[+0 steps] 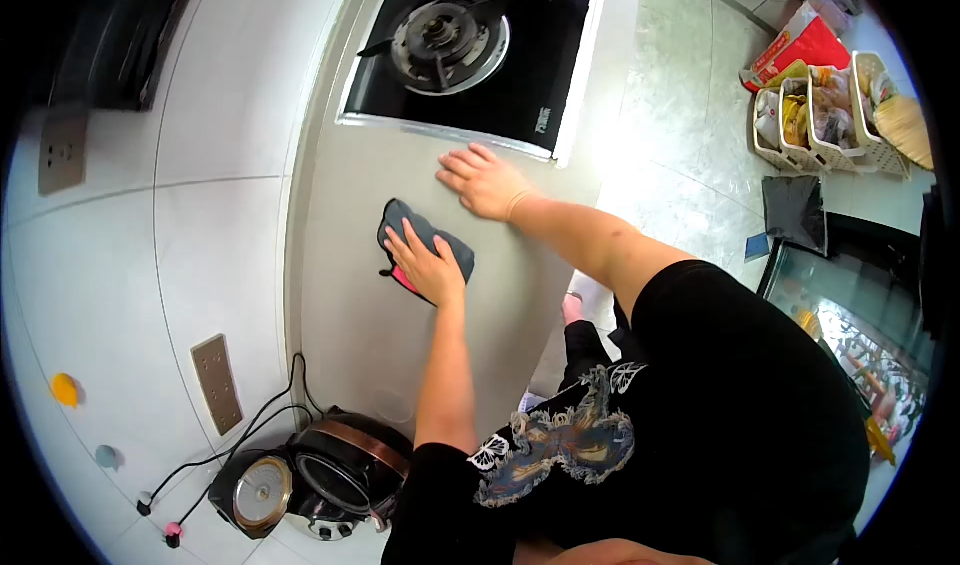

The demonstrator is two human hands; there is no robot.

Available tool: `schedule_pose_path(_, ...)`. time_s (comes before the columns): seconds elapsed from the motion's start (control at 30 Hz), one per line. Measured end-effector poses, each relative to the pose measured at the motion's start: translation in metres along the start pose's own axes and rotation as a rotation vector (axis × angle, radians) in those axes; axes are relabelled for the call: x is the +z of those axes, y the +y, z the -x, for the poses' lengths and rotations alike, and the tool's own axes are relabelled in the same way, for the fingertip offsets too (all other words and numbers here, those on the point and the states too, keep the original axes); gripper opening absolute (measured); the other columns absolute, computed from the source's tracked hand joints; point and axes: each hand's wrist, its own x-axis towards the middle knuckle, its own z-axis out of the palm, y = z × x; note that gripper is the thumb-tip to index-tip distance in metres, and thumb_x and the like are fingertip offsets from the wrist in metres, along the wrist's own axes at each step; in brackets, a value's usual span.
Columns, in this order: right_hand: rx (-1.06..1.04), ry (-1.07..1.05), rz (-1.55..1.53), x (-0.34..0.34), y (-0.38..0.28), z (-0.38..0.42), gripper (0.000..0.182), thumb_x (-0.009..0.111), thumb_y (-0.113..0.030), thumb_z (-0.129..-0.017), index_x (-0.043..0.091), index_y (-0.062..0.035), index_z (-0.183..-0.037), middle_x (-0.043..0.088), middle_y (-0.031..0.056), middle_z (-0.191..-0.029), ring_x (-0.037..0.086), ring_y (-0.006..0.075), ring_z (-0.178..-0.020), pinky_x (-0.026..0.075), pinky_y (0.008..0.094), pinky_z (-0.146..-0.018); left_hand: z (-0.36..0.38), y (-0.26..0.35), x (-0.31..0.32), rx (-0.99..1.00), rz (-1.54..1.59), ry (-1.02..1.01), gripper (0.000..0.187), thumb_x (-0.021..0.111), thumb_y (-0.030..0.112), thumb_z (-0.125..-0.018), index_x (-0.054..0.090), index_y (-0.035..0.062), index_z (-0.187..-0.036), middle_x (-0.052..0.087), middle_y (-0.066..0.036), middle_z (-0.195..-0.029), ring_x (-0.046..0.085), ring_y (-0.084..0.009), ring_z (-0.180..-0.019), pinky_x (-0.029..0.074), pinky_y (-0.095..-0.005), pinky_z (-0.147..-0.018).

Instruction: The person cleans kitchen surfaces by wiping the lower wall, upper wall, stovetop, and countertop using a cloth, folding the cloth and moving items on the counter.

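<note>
My left hand (430, 267) lies flat with its fingers spread on a folded dark grey cleaning cloth (455, 252). A pink-red part of the cloth shows beside the palm. Under it is the beige countertop (350, 315). My right hand (484, 182) rests palm down on the same countertop, fingers stretched out, just below the front edge of a black glass gas stove (520, 75). Nothing shows in the right hand. The palms' undersides are hidden.
A round burner with a pan support (436, 33) sits on the stove. Dark kitchen appliances (345, 470) with black cords stand at the counter's lower end. Wall sockets (217, 383) are on the left. White baskets (835, 145) of packets and a glass-topped table (830, 285) are at right.
</note>
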Motion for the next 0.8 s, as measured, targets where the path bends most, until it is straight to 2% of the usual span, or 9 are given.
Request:
schedule_pose_path(0.1, -0.019, -0.020, -0.006, 0.024, -0.019, -0.011, 0.051, 0.064, -0.022, -0.089, 0.059, -0.0075, -0.138, 0.048, 0.0072, -0.154, 0.039, 0.0253, -0.146, 0.025, 0.0474, -0.125, 0.025, -0.008, -0.003, -0.080, -0.003, -0.045, 0.059, 0.056, 0.020, -0.099, 0.041, 0.0091, -0.155, 0.029, -0.021, -0.165, 0.029, -0.0442, -0.150, 0.030, -0.0525, -0.120)
schedule_pose_path(0.17, 0.013, -0.029, -0.063, 0.032, -0.040, -0.017, 0.050, 0.063, -0.016, -0.088, 0.060, -0.0084, -0.137, 0.051, 0.0076, -0.151, 0.042, 0.0262, -0.144, 0.030, 0.0442, -0.123, 0.037, -0.019, -0.003, -0.133, 0.010, -0.036, 0.058, 0.056, 0.018, -0.099, 0.042, 0.0077, -0.154, 0.028, -0.021, -0.165, 0.030, -0.0432, -0.150, 0.032, -0.0517, -0.119)
schedule_pose_path(0.2, 0.164, -0.115, -0.565, 0.022, -0.057, -0.007, 0.048, 0.060, -0.006, -0.085, 0.062, -0.0101, -0.133, 0.058, 0.0085, -0.142, 0.052, 0.0302, -0.135, 0.042, 0.0411, -0.114, 0.051, -0.024, -0.008, -0.196, 0.040, -0.046, 0.056, 0.055, 0.016, -0.099, 0.043, 0.0067, -0.153, 0.029, -0.022, -0.165, 0.031, -0.0435, -0.150, 0.033, -0.0515, -0.118)
schedule_pose_path(0.23, 0.165, -0.114, -0.560, 0.008, -0.061, 0.000, 0.048, 0.060, -0.006, -0.085, 0.062, -0.0101, -0.133, 0.058, 0.0085, -0.142, 0.052, 0.0302, -0.135, 0.042, 0.0411, -0.114, 0.056, -0.030, -0.011, -0.194, 0.044, -0.046, 0.056, 0.055, 0.016, -0.099, 0.043, 0.0067, -0.153, 0.029, -0.022, -0.165, 0.031, -0.0435, -0.150, 0.033, -0.0515, -0.118)
schedule_pose_path(0.3, 0.260, 0.177, -0.747, -0.016, -0.059, 0.019, 0.045, 0.056, 0.001, -0.082, 0.065, -0.0111, -0.125, 0.066, 0.0095, -0.126, 0.062, 0.0335, -0.119, 0.051, 0.0419, -0.101, 0.067, -0.044, -0.015, -0.202, 0.047, -0.028, 0.055, 0.054, 0.016, -0.099, 0.044, 0.0061, -0.152, 0.031, -0.023, -0.164, 0.032, -0.0440, -0.149, 0.035, -0.0514, -0.117)
schedule_pose_path(0.43, 0.626, 0.451, -0.592, -0.047, 0.001, 0.056, 0.038, 0.055, 0.003, -0.083, 0.068, -0.0134, -0.115, 0.069, 0.0113, -0.108, 0.068, 0.0332, -0.089, 0.056, 0.0425, -0.077, 0.079, -0.065, -0.025, -0.224, 0.083, 0.005, 0.056, 0.054, 0.018, -0.098, 0.045, 0.0044, -0.151, 0.031, -0.023, -0.164, 0.033, -0.0445, -0.148, 0.032, -0.0525, -0.119)
schedule_pose_path(0.5, 0.824, 0.503, -0.557, -0.069, 0.032, 0.055, 0.036, 0.057, -0.002, -0.086, 0.066, -0.0129, -0.120, 0.068, 0.0118, -0.114, 0.069, 0.0314, -0.089, 0.055, 0.0415, -0.079, 0.081, -0.079, -0.027, -0.226, 0.088, 0.021, 0.056, 0.053, 0.022, -0.098, 0.045, 0.0038, -0.151, 0.031, -0.024, -0.163, 0.033, -0.0455, -0.148, 0.032, -0.0537, -0.118)
schedule_pose_path(0.63, 0.982, 0.393, -0.207, -0.050, 0.109, 0.044, 0.053, 0.063, -0.025, -0.095, 0.048, -0.0074, -0.143, 0.055, 0.0280, -0.135, 0.062, 0.0431, -0.113, 0.051, 0.0475, -0.098, 0.088, -0.096, -0.039, -0.199, 0.081, 0.041, 0.058, 0.057, 0.026, -0.098, 0.046, 0.0053, -0.151, 0.033, -0.024, -0.163, 0.033, -0.0457, -0.148, 0.032, -0.0549, -0.118)
schedule_pose_path(0.8, 1.151, 0.453, -0.242, -0.060, 0.172, -0.019, 0.069, 0.057, -0.049, -0.098, 0.040, -0.0041, -0.149, 0.050, 0.0341, -0.139, 0.054, 0.0510, -0.125, 0.045, 0.0532, -0.107, 0.099, -0.104, -0.045, -0.204, 0.073, 0.050, 0.058, 0.061, 0.025, -0.097, 0.048, 0.0080, -0.150, 0.037, -0.021, -0.161, 0.033, -0.0441, -0.149, 0.033, -0.0539, -0.117)
